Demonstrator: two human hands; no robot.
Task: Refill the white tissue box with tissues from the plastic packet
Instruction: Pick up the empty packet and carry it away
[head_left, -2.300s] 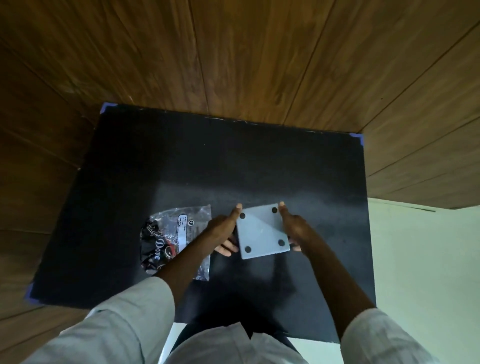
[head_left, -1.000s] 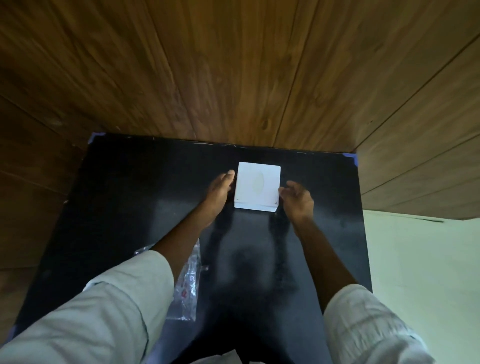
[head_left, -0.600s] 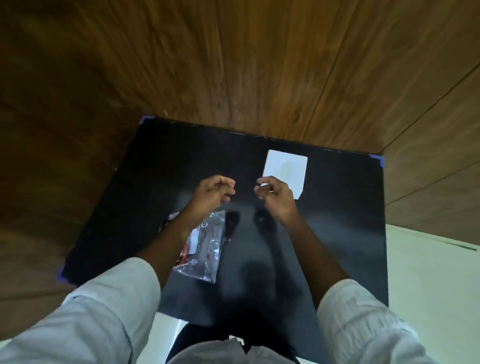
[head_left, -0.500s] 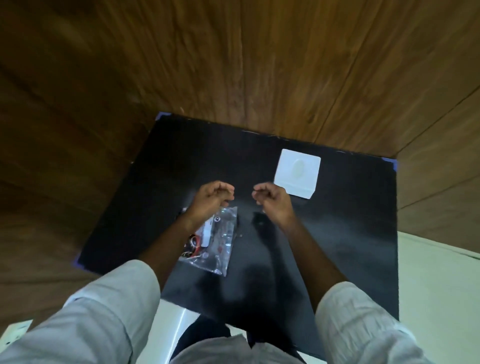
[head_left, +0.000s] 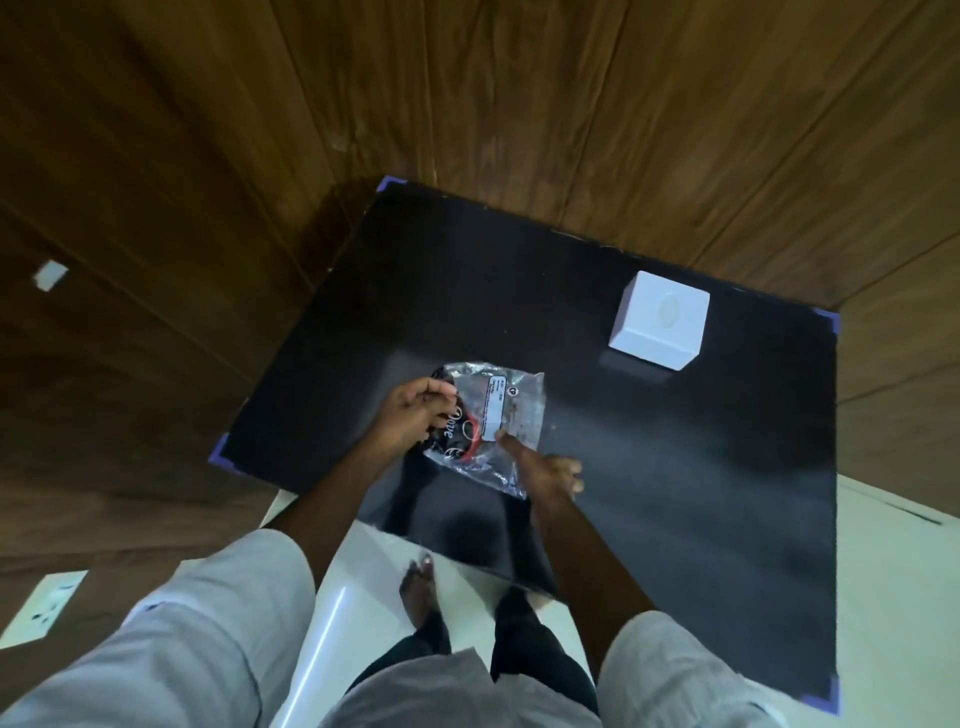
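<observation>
While we grip: step: both hands on packet (head_left: 488, 423)
left hand (head_left: 413, 415): pinching packet's left edge
right hand (head_left: 545, 467): thumb pressing near corner
box (head_left: 660, 319): far right, apart
next: we tear it open

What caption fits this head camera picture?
Both hands hold the plastic packet on the black mat, white tissue box waiting nearby.
</observation>
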